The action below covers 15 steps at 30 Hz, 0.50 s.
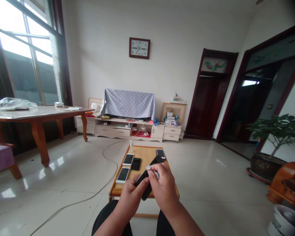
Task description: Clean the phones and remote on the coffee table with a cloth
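A black smartphone [158, 160] is held at a slant above the small wooden table [147, 150]. My left hand [134, 195] grips its lower left side, thumb over the near face. My right hand [165, 183] pinches a crumpled white cloth or tissue [148, 167] against the phone's edge. On the table's left side lie a white phone [128, 159], a second white phone [123, 175] nearer me, and a black phone [136, 164] beside them. Another phone [160, 153] rests at the far right, partly behind the held one. A small clear bottle [131, 146] stands at the far left corner.
A cable [102, 191] runs across the tiled floor left of the table. Further left stands a large wooden table [41, 114]. A low TV cabinet [115, 130] lines the far wall. To the right are a potted plant [267, 165] and a white bucket [284, 221].
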### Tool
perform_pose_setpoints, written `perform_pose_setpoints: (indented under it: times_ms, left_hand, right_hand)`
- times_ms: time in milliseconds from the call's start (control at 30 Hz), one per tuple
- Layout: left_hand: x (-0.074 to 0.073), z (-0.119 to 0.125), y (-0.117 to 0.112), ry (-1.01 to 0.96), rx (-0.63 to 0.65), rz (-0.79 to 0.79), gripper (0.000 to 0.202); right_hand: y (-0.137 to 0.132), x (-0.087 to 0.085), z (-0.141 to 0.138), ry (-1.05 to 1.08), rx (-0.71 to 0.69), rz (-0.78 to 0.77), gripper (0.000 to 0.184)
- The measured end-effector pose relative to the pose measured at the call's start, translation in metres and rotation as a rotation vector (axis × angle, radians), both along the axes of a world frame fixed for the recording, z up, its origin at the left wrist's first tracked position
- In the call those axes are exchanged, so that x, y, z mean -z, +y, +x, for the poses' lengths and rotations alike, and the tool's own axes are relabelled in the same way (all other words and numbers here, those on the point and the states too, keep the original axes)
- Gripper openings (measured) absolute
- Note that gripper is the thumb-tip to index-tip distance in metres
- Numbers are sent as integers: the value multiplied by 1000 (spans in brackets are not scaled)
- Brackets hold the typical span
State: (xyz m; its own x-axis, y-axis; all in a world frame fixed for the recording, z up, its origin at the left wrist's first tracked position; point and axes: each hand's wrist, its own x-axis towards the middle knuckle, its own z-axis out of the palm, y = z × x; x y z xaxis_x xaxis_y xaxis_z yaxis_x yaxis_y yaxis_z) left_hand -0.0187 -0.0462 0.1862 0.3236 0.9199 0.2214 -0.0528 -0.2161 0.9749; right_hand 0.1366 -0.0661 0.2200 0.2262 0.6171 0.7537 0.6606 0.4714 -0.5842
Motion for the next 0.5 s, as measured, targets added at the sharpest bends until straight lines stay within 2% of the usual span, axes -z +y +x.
perform_pose_setpoints:
  times_ms: [200,367,500]
  left_hand:
    - [1,1,1,-36,32,-61,39]
    - [-3,3,-1,-19,21,-2,36]
    - [-4,2,-3,-27,40,-42,39]
  right_hand:
    - [3,-6,8,55,126,18,9]
    - [1,-8,4,1,-11,2,10]
    - [7,-9,13,60,163,48,8]
